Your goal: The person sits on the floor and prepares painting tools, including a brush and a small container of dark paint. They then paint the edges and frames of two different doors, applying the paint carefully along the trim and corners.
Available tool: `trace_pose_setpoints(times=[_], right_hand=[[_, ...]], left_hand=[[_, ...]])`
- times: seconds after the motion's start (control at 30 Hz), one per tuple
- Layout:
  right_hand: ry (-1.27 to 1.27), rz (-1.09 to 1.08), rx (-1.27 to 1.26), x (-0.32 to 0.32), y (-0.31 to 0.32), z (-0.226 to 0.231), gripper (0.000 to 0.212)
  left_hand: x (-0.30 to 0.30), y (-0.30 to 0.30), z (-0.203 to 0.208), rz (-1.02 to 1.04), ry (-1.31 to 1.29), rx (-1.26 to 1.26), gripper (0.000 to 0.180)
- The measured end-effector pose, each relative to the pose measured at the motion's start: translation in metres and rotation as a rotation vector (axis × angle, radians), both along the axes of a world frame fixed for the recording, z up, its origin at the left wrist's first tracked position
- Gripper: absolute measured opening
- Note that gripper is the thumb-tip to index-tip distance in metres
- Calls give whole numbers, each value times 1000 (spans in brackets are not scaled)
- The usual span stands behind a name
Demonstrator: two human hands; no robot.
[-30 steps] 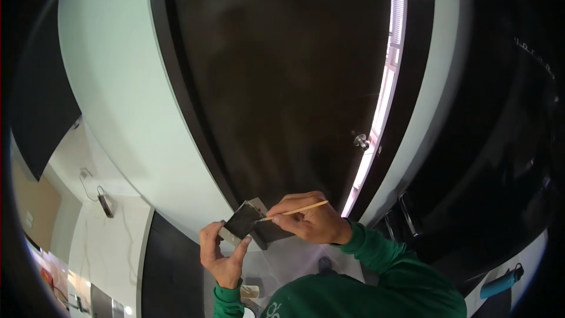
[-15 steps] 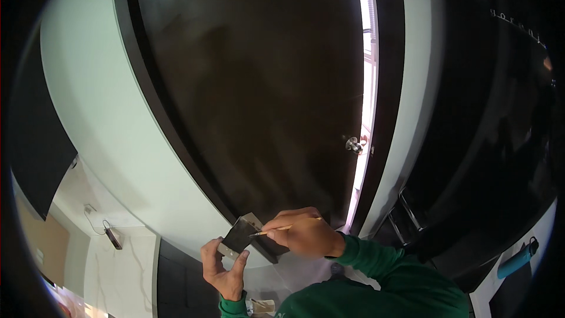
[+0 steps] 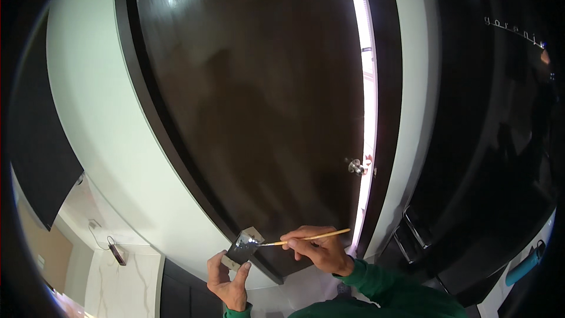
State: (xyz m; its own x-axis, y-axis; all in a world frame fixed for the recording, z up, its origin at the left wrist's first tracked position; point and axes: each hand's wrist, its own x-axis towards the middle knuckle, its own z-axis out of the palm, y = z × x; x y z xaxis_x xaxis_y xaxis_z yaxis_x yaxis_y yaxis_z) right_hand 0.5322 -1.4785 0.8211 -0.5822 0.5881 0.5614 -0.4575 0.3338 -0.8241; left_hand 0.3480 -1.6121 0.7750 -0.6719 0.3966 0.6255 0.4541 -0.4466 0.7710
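My left hand [image 3: 228, 285] pinches a small block [image 3: 241, 252] by its pale near end, the thumb on one side and the fingers on the other. The block sits tilted low in my view, left of centre, its dark face turned up between two pale ends, with bright glints near the far end. My right hand [image 3: 322, 254] pinches a thin wooden brush [image 3: 329, 235] between thumb and fingers, its handle pointing away to the right. The brush tip is at the right edge of the dark face; I cannot tell whether it touches. A green sleeve [image 3: 376, 280] covers my right forearm.

In front of me stands a dark brown door [image 3: 253, 112], with a round metal knob [image 3: 355, 166] beside a bright gap. Well off to my left, a dark device [image 3: 116, 254] stands on a white surface [image 3: 126, 285]. A blue bottle [image 3: 522, 270] is far right.
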Motion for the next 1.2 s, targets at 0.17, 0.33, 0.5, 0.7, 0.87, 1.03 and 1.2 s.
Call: trace_pose_setpoints(times=[0.17, 0.33, 0.5, 0.7, 0.87, 1.03, 1.2], right_hand=[[-33, 37, -14, 0, 2, -12, 25], [-60, 17, -15, 2, -1, -7, 25], [-13, 79, -119, -7, 5, -23, 22], [-15, 174, -109, -22, 21, -33, 21], [-35, 244, -99, -35, 30, -37, 21], [28, 267, -86, -40, 63, -33, 23], [334, 228, 195, -54, 126, 48, 32]], left_hand=[[10, 3, 8, -3, -56, 29, 50], [5, 9, -2, -9, -76, 63, 49], [1, 11, -15, 61, -90, 52, 50], [7, 19, -17, 120, -95, 92, 49], [4, 21, -24, 177, -131, 117, 48], [-8, 34, -42, 261, -93, 186, 50], [-19, 38, -40, 321, -108, 139, 50]])
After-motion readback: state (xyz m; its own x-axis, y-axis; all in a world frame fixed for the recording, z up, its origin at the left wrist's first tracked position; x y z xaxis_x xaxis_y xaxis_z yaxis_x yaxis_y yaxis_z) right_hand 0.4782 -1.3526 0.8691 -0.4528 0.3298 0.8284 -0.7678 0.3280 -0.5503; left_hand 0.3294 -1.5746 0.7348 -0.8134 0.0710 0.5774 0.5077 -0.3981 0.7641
